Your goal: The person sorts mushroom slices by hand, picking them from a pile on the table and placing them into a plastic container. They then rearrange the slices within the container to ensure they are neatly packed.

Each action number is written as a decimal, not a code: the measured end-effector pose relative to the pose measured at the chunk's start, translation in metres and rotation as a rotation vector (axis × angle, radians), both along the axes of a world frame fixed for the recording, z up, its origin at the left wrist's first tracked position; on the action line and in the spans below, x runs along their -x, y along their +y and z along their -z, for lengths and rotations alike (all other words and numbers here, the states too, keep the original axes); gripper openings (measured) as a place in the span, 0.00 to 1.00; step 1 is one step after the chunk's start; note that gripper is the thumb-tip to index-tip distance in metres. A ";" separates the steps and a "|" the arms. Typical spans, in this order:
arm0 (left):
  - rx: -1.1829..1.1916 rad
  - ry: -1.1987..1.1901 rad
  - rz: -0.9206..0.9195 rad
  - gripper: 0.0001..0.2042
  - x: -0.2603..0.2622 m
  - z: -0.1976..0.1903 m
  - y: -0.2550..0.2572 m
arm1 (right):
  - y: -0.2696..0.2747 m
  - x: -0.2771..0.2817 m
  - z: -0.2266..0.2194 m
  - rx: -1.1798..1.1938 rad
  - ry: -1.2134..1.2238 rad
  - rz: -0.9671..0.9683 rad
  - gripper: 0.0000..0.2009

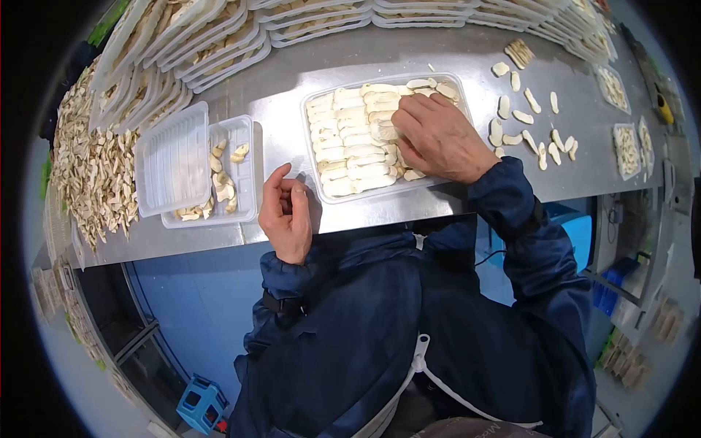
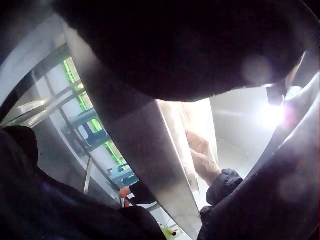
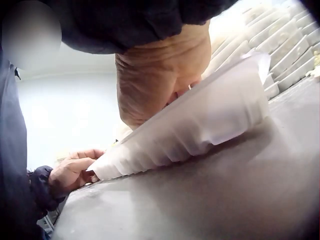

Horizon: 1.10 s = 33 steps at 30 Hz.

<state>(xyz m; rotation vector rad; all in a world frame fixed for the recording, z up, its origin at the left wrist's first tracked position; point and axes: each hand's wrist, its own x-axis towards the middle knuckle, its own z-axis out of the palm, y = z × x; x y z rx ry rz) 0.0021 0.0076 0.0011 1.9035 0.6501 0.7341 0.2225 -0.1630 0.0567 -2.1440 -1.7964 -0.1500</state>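
Note:
A clear plastic tray (image 1: 318, 191) lies near the table's front edge, lined with rows of pale dried mushroom slices (image 1: 354, 139). Over its right part is my right hand (image 1: 442, 137), back upward and fingers bent down among the slices. Its fingertips are hidden, and I cannot tell whether they pinch a slice. In the right wrist view, the tray's side wall (image 3: 200, 120) covers those fingers. Left of the tray, my left hand (image 1: 287, 217) is at the table edge, fingers loosely curled, holding nothing.
Loose slices (image 1: 523, 117) are scattered on the metal table (image 1: 285, 80) right of the tray. To the left, an upper plastic tray (image 1: 174, 160) overlaps another tray (image 1: 250, 168) holding several slices. A large slice heap (image 1: 95, 160) lies far left; stacked filled trays (image 1: 314, 25) line the back.

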 end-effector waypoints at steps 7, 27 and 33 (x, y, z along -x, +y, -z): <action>0.009 0.014 -0.003 0.14 0.000 0.000 0.000 | 0.000 0.000 0.002 -0.026 -0.002 0.015 0.08; 0.089 -0.045 0.036 0.15 0.001 0.007 0.000 | -0.269 -0.088 -0.013 0.190 -0.007 1.120 0.09; 0.129 -0.046 0.037 0.16 0.000 0.004 -0.001 | -0.236 -0.074 0.006 -0.036 0.106 0.986 0.10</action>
